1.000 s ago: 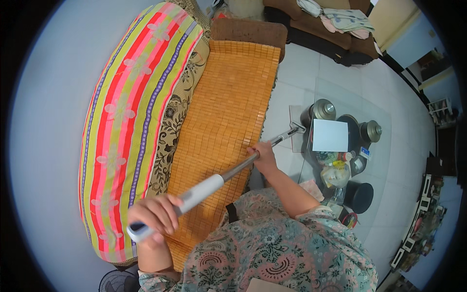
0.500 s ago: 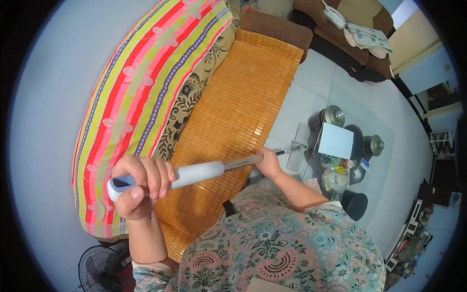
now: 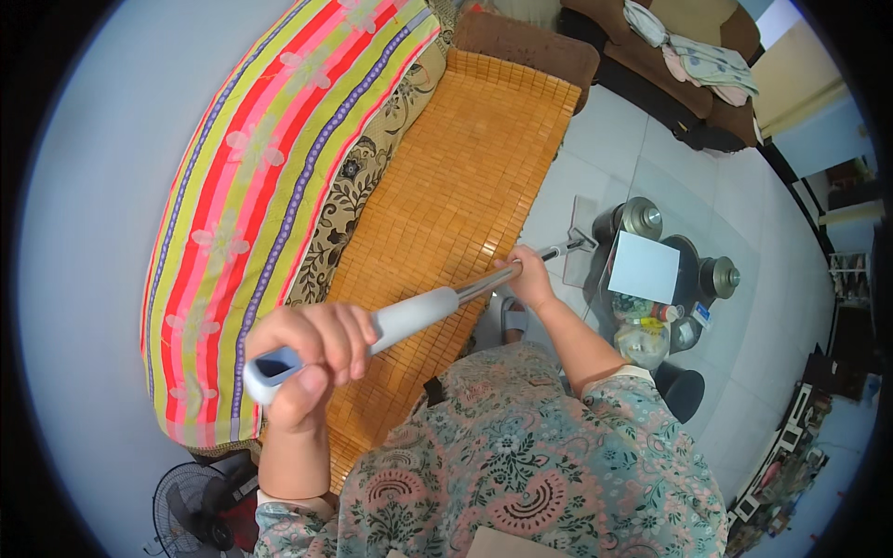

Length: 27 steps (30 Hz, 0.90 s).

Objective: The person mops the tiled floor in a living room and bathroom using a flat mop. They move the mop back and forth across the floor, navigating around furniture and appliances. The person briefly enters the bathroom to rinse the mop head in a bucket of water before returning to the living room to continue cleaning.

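Note:
My left hand (image 3: 312, 358) is wrapped round the pale grey grip of a long-handled flat mop (image 3: 416, 321), close to its looped end. Farther down the metal pole, my right hand (image 3: 530, 279) is closed on the shaft. The pole slants away to the right, toward a flat rectangular mop head (image 3: 580, 244) on the pale tiled floor. That head lies beside the low table, between it and the bamboo-mat seat. A slippered foot (image 3: 513, 321) shows below the pole.
A seat with a bamboo mat (image 3: 465, 158) and striped cloth (image 3: 279, 167) runs along the left. At right, a glass-topped table (image 3: 716, 214) bears metal-lidded pots (image 3: 642, 217), a white sheet (image 3: 644, 268) and a plastic bag (image 3: 642, 344). A fan (image 3: 200, 511) stands lower left; a brown sofa (image 3: 642, 65) is beyond.
Both hands and the mop have shifted right. The left hand and grip sit slightly lower, while the right hand and mop head have moved up and away. A slippered foot has come into sight.

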Each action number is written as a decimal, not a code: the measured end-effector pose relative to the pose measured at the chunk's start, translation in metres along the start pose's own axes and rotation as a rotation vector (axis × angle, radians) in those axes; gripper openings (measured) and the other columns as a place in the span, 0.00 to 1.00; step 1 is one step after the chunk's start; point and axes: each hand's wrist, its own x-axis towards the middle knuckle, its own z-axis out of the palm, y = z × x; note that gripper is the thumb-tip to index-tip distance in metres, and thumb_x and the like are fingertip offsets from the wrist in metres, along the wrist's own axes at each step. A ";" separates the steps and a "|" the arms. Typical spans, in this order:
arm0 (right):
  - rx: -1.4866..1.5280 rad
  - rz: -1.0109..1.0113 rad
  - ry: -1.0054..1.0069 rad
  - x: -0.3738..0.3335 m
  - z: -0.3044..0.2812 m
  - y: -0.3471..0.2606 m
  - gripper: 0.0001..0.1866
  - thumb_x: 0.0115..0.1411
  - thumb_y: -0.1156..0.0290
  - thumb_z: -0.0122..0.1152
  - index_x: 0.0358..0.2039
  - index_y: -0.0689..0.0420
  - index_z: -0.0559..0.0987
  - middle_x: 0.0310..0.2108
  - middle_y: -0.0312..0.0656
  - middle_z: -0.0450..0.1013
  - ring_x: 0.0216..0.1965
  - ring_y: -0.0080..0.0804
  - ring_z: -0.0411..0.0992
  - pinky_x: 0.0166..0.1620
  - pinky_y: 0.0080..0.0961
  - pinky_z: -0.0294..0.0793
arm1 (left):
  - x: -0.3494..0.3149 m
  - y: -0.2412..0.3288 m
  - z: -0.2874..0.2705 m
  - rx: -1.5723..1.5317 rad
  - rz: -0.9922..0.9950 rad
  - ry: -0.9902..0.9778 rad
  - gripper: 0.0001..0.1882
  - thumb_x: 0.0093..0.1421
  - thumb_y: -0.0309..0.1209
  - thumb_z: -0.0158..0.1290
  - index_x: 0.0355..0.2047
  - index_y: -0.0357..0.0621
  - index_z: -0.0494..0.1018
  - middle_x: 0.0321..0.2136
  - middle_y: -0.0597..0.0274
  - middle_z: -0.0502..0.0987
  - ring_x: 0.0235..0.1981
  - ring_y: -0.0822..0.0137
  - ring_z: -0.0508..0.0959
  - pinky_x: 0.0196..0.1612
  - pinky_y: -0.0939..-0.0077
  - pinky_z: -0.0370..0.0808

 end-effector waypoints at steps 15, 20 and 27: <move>0.063 0.009 0.082 -0.001 0.003 -0.010 0.13 0.46 0.68 0.68 0.22 0.56 0.70 0.23 0.45 0.67 0.31 0.46 0.65 0.34 0.34 0.66 | 0.011 0.014 0.013 -0.068 0.081 -0.052 0.09 0.49 0.28 0.54 0.20 0.45 0.63 0.13 0.67 0.68 0.15 0.70 0.70 0.27 0.69 0.70; 0.031 0.022 0.197 0.031 -0.037 0.043 0.13 0.50 0.71 0.65 0.23 0.58 0.67 0.23 0.45 0.64 0.29 0.44 0.64 0.32 0.34 0.64 | 0.028 -0.030 0.048 0.036 0.026 -0.122 0.09 0.47 0.28 0.54 0.17 0.43 0.65 0.14 0.63 0.69 0.17 0.66 0.71 0.31 0.65 0.71; -0.004 0.068 -0.046 0.036 -0.049 0.025 0.17 0.50 0.62 0.66 0.22 0.59 0.67 0.24 0.45 0.63 0.31 0.46 0.62 0.34 0.36 0.63 | 0.056 -0.015 0.029 0.063 0.038 -0.182 0.08 0.45 0.28 0.54 0.17 0.44 0.66 0.13 0.64 0.70 0.17 0.67 0.74 0.32 0.66 0.73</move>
